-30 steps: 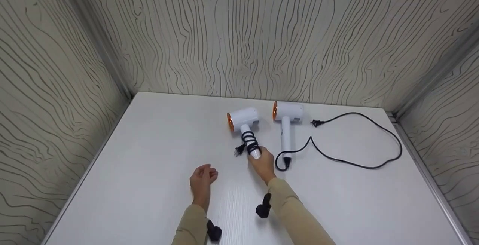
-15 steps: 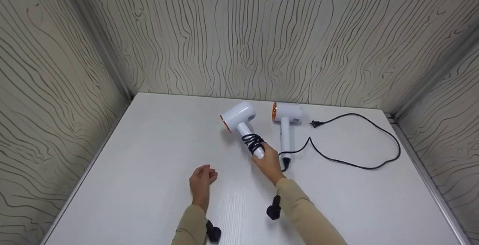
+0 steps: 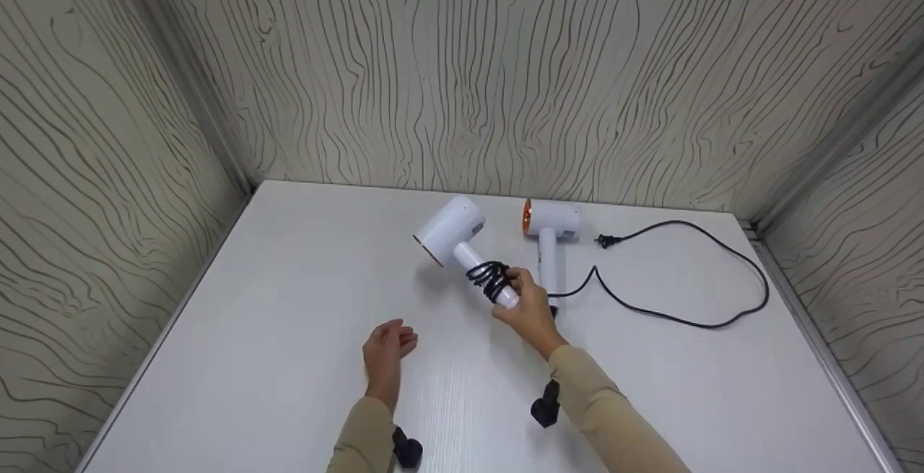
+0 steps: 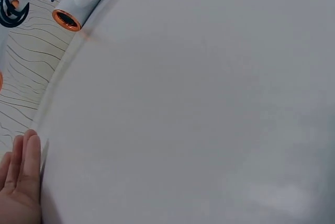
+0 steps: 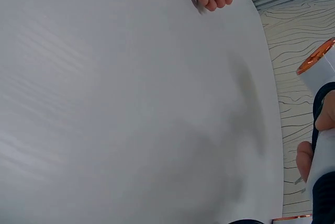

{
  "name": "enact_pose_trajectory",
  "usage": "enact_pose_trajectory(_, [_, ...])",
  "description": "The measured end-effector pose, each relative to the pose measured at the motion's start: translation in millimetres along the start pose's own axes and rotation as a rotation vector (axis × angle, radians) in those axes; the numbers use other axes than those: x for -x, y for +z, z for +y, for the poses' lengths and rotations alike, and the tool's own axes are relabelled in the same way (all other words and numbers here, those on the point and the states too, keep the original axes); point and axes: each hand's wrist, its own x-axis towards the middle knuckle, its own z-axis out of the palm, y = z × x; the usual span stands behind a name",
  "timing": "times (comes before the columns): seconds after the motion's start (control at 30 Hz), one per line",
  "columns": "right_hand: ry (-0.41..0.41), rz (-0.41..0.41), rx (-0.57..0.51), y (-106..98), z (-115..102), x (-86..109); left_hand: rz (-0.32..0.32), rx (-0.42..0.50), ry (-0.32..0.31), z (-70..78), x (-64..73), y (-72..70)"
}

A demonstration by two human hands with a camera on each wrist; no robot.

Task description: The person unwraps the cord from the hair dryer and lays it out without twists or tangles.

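Observation:
My right hand (image 3: 530, 310) grips the lower handle of a white hair dryer (image 3: 449, 230) with an orange-rimmed nozzle. Its black cord (image 3: 491, 279) is wound round the handle, and the dryer is tilted above the table, nozzle facing down and left. The right wrist view catches my fingers (image 5: 327, 114) curled on the handle. On the table rests my left hand (image 3: 388, 350), fingers loose, holding nothing; the left wrist view has this hand (image 4: 21, 187) at its lower left corner. A second white hair dryer (image 3: 552, 219) lies just right of the held one.
The second dryer's cord (image 3: 711, 326) loops out to the right, ending in a plug (image 3: 608, 240) near the back edge. The white table (image 3: 289, 263) is bounded by wood-grain panels (image 3: 433, 68) behind and on both sides.
My right hand has lifted the hair dryer off the table, tilting it and moving slightly right, so its head points further down-left. The left hand and the second dryer have stayed put.

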Motion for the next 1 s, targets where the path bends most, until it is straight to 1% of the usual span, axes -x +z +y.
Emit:
enact_pose_trajectory(0.07, [-0.011, -0.010, 0.006, -3, 1, -0.4, -0.008, -0.007, 0.002, 0.6, 0.4, -1.6])
enact_pose_trajectory(0.2, [-0.017, -0.039, 0.035, -9, 3, -1.3, 0.003, -0.023, -0.013, 3.6, 0.4, -2.9])
enact_pose_trajectory(0.3, [-0.015, -0.064, 0.056, -14, 6, -0.8, 0.008, -0.029, -0.010, 9.7, 0.7, -3.2])
enact_pose_trajectory(0.43, [-0.005, -0.109, 0.086, -19, 9, 1.4, 0.005, -0.056, 0.038, 22.1, 0.7, -2.5])
enact_pose_trajectory(0.5, [-0.002, -0.130, 0.094, -21, 9, 2.7, 0.008, -0.089, 0.069, 30.4, 1.4, -1.2])
enact_pose_trajectory(0.6, [-0.019, -0.154, 0.098, -22, 8, 4.6, 0.005, -0.143, 0.117, 42.5, 0.1, 1.1])
enact_pose_trajectory(0.7, [-0.034, -0.174, 0.082, -24, 5, 5.5, -0.015, -0.188, 0.129, 52.2, -4.1, 2.0])
enact_pose_trajectory(0.83, [-0.056, -0.197, 0.059, -25, 2, 5.2, -0.054, -0.212, 0.128, 59.8, -8.6, 1.6])
enact_pose_trajectory(1.0, [-0.081, -0.206, 0.040, -27, -1, 3.6, -0.085, -0.185, 0.153, 65.1, -7.0, 1.2])
